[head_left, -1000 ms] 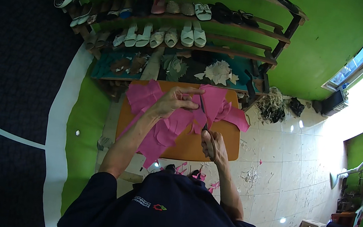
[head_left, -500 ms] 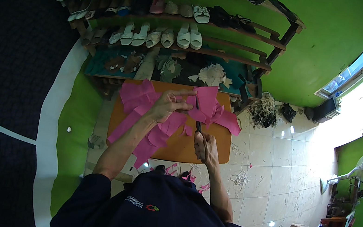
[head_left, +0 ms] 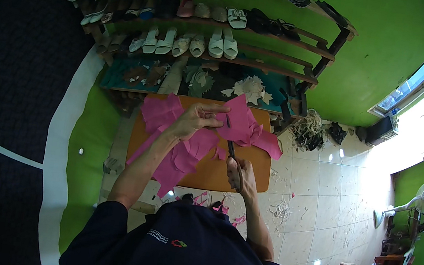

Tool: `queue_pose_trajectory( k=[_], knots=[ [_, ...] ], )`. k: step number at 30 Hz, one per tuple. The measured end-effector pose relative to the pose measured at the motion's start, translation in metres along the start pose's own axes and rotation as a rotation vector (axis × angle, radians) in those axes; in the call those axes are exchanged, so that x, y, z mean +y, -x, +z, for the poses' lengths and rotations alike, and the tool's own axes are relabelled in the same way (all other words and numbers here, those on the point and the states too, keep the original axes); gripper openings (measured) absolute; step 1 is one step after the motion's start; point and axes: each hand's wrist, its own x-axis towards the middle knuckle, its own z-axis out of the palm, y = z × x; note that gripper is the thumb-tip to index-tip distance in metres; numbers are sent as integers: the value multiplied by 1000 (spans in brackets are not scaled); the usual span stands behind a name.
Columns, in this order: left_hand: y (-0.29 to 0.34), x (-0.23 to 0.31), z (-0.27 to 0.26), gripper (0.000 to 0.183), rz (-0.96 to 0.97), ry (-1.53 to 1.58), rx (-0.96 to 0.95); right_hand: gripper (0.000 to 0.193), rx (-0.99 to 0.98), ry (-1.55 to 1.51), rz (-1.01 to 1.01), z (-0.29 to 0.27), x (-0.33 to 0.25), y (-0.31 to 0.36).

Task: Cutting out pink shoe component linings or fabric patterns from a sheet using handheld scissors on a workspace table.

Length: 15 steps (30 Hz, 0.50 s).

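Note:
Between its fingers and thumb, my left hand (head_left: 195,121) pinches the left edge of a pink sheet (head_left: 238,115), held up over the orange-brown table (head_left: 233,175). My right hand (head_left: 241,173) is wrapped round the handles of a pair of scissors (head_left: 231,148). The blades run up into the pink sheet, one partly hidden behind it and a dark tip showing in front, close to my left fingertips. More pink pieces (head_left: 181,158) lie in a loose spread under my left forearm, and others sit behind the held sheet. Whether they are fabric or thin leather I cannot tell.
A wooden rack (head_left: 285,43) of shoes and sandals stands beyond the table, with cut scraps (head_left: 251,88) on its low shelf. Shreds (head_left: 281,209) litter the tiled floor at right. Beside the rack lies a heap of strips (head_left: 308,129). A fan (head_left: 422,192) stands far right.
The pink sheet has tilted, its upper corner shifting left. The scissors' blades sit a little differently in it, while both hands stay nearly in place.

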Motion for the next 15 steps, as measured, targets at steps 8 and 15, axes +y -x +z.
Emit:
queue_pose_trajectory(
  k=[8, 15],
  knots=[
    [2, 14, 7, 57, -52, -15, -104, 61, -41, 7, -46, 3, 2, -5],
    [3, 5, 0, 57, -49, -12, -105, 63, -35, -5, -19, 1, 4, -6]
  ],
)
